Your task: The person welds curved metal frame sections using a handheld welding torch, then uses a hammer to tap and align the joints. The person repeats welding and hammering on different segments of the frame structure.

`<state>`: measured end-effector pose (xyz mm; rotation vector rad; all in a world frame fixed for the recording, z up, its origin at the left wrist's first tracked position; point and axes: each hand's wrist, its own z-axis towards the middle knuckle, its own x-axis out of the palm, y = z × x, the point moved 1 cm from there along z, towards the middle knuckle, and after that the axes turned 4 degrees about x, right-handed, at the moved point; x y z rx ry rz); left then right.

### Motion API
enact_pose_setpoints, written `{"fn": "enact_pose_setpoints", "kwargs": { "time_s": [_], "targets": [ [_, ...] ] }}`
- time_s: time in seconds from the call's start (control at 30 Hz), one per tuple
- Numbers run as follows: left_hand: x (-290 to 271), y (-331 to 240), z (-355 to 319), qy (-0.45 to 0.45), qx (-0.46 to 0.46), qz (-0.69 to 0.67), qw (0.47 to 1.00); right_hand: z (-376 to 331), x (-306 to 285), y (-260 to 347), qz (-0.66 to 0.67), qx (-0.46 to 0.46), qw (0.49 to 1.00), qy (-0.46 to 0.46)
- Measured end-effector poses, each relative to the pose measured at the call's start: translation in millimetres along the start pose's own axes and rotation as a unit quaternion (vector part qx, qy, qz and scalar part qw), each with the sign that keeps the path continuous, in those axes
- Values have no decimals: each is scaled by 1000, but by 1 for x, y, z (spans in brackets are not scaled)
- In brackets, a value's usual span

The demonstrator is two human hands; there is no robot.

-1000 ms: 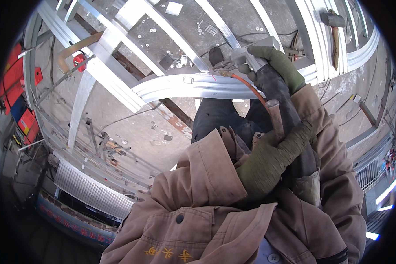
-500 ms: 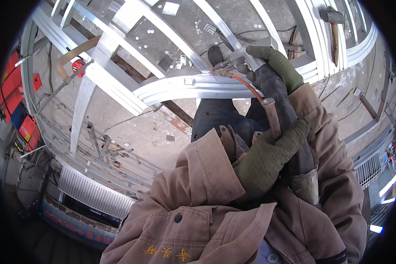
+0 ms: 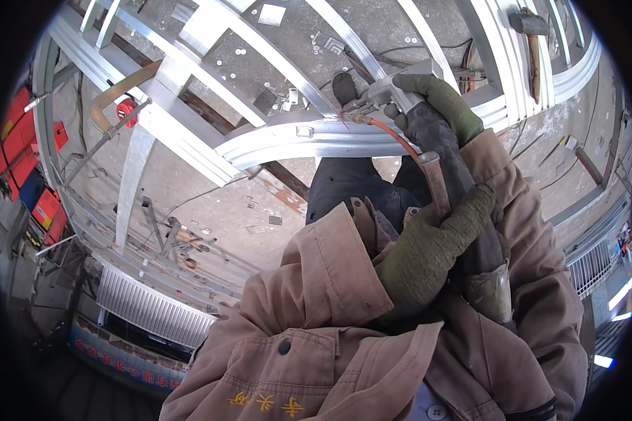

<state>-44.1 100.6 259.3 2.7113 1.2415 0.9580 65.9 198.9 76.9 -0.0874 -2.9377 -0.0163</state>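
Note:
A long power tool (image 3: 453, 147), like an angle grinder with a dark body and a grey metal head, lies slantwise before my chest. My right hand (image 3: 442, 105), in a green glove, is closed round its head end, close above the frame. My left hand (image 3: 435, 249), also gloved, is closed on a brown handle (image 3: 434, 182) and lies across the dark body. From the handle an orange hose or rod (image 3: 396, 135) runs to a brass fitting (image 3: 359, 118) beside the head. The curved silver metal frame (image 3: 316, 144) passes just beyond my legs. The tool's working end is hidden.
A hammer (image 3: 533, 52) lies on the frame at the far right. A brown clamp (image 3: 116, 95) and a red tape measure (image 3: 126, 111) are at the left. Red machines (image 3: 22, 144) stand farther left. Scraps, washers and cables litter the concrete floor (image 3: 260, 217).
Both hands keep their grip. The brown handle's upper end has tipped slightly upward, and the view has shifted a little.

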Motion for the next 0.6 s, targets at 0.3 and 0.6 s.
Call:
{"fn": "enact_pose_setpoints", "kwargs": {
  "time_s": [0.3, 0.6],
  "targets": [
    [4, 3, -3, 27, 23, -54, 998, 13, -17, 0, -15, 9, 999, 41],
    [19, 6, -6, -46, 4, 4, 999, 16, -26, -4, -1, 14, 998, 64]
  ]
}}
